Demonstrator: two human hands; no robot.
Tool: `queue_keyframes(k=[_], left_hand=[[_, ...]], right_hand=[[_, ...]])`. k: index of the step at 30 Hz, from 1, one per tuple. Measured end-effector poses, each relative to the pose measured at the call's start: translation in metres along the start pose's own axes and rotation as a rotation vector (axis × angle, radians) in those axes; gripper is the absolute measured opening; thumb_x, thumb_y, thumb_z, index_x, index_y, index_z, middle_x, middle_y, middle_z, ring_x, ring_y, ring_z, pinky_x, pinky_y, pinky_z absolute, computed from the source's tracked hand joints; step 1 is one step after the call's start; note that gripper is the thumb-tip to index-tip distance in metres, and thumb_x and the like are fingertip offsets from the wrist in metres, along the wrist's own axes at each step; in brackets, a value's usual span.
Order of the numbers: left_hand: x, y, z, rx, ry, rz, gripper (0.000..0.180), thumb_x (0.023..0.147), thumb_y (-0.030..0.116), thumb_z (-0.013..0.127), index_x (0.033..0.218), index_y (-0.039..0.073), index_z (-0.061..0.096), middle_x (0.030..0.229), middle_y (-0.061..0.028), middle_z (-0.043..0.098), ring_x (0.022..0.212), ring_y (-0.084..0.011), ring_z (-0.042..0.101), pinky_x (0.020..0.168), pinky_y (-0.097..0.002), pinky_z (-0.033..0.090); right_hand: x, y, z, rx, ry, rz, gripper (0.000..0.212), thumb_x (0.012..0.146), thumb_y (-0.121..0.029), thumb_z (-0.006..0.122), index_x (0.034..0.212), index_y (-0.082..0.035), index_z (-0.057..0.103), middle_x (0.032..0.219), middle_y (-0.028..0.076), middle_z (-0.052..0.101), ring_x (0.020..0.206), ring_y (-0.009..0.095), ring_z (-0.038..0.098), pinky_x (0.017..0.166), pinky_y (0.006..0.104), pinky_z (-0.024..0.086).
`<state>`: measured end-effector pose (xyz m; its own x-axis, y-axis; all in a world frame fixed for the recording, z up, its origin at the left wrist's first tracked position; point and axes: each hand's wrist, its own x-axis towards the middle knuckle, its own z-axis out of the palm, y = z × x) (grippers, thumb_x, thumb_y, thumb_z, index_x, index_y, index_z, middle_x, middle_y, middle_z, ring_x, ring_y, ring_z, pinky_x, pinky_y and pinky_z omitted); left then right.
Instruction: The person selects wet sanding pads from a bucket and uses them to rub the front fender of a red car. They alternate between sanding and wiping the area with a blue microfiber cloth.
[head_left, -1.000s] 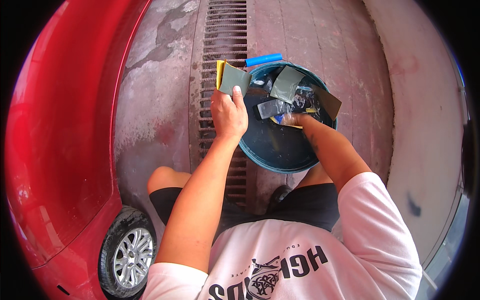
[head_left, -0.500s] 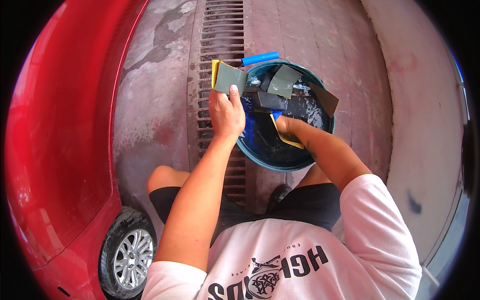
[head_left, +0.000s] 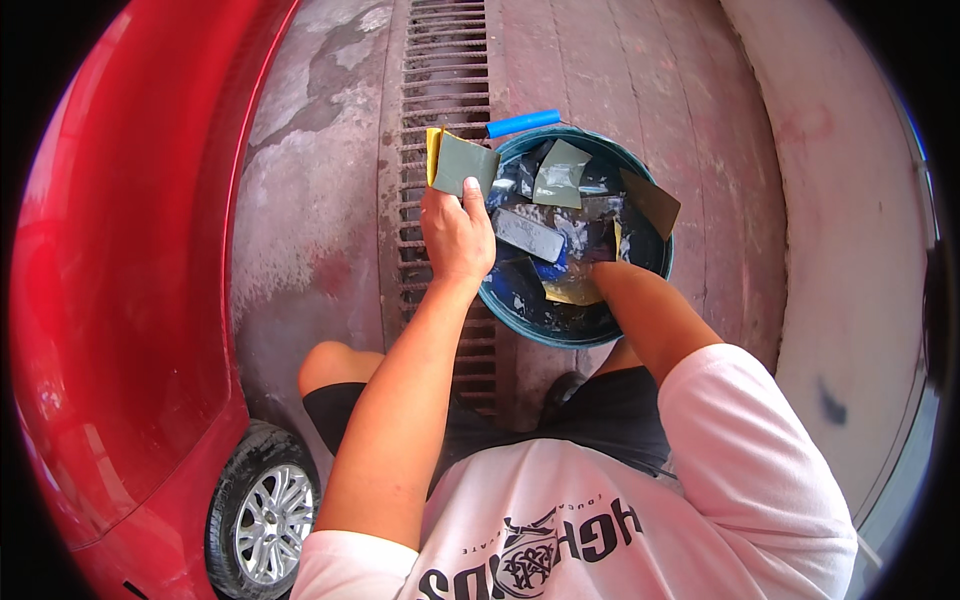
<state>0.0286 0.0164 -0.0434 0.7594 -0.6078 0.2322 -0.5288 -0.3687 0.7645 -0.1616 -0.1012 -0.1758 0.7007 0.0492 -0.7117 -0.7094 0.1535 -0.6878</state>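
Observation:
My left hand (head_left: 458,225) is closed on folded sandpaper (head_left: 462,165), grey-green on one face and yellow at the edge, with the thumb pressed on its front. It is held over the left rim of a dark teal bucket (head_left: 540,336). Into the bucket reaches my right hand (head_left: 606,276); its fingers are hidden in dark water among loose pieces. Close to it are a yellowish sheet (head_left: 574,292) and a wet grey block (head_left: 529,234). Farther back in the bucket floats a grey-green sheet (head_left: 562,175). A brown sheet (head_left: 651,202) leans over the right rim.
A blue tube (head_left: 522,123) lies at the bucket's far rim. Under the bucket's left side runs a metal floor grate (head_left: 446,60). A red car (head_left: 130,250) with a silver-rimmed wheel (head_left: 270,520) stands close on my left. A pale panel or wall (head_left: 835,300) rises at right.
My right hand has sunk deeper and shifted right in the bucket. The grey block has turned and shows its lighter face, and the floating sheets have drifted. My left hand keeps its hold, slightly lower.

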Motion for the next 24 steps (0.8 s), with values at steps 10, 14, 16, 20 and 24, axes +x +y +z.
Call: queue_keyframes(k=[10,14,16,20,24], left_hand=[[-0.003,-0.003,0.002,0.034,0.003,0.046,0.029,0.111,0.024,0.059,0.124,-0.001,0.065,0.118,-0.0261,0.068,0.108,-0.0487,0.064,0.096,-0.0587,0.05],[-0.002,-0.005,0.0,0.022,-0.006,0.034,0.03,0.112,0.025,0.058,0.123,-0.001,0.065,0.116,-0.0268,0.067,0.109,-0.0481,0.064,0.096,-0.0581,0.05],[-0.001,-0.007,0.001,0.04,-0.042,-0.003,0.03,0.113,0.026,0.057,0.122,-0.002,0.065,0.115,-0.0269,0.068,0.108,-0.048,0.064,0.095,-0.058,0.05],[-0.002,-0.002,0.001,0.034,-0.027,0.018,0.029,0.113,0.025,0.058,0.121,-0.002,0.065,0.112,-0.0263,0.069,0.106,-0.0477,0.065,0.094,-0.0572,0.05],[0.0,-0.004,0.003,0.016,-0.009,0.034,0.028,0.112,0.024,0.058,0.121,-0.002,0.065,0.114,-0.0254,0.069,0.107,-0.0477,0.065,0.095,-0.0578,0.05]], right_hand=[[0.04,0.028,-0.052,-0.714,0.458,0.242,0.036,0.103,-0.04,0.067,0.126,-0.015,0.08,0.119,0.014,0.082,0.101,0.023,0.08,0.08,0.0385,0.063],[0.085,0.021,-0.025,-0.835,0.446,0.292,0.036,0.103,-0.04,0.067,0.125,-0.015,0.081,0.119,0.014,0.082,0.102,0.023,0.08,0.08,0.0389,0.063],[0.103,0.016,-0.009,-0.874,0.445,0.303,0.035,0.103,-0.039,0.067,0.125,-0.015,0.081,0.119,0.013,0.082,0.102,0.024,0.081,0.08,0.0391,0.063],[0.114,0.01,0.006,-0.894,0.434,0.291,0.035,0.103,-0.039,0.067,0.124,-0.015,0.081,0.119,0.013,0.082,0.102,0.024,0.081,0.08,0.0394,0.064],[0.109,0.006,0.011,-0.867,0.402,0.251,0.034,0.102,-0.038,0.067,0.124,-0.016,0.081,0.119,0.013,0.082,0.102,0.024,0.081,0.08,0.0398,0.064]])
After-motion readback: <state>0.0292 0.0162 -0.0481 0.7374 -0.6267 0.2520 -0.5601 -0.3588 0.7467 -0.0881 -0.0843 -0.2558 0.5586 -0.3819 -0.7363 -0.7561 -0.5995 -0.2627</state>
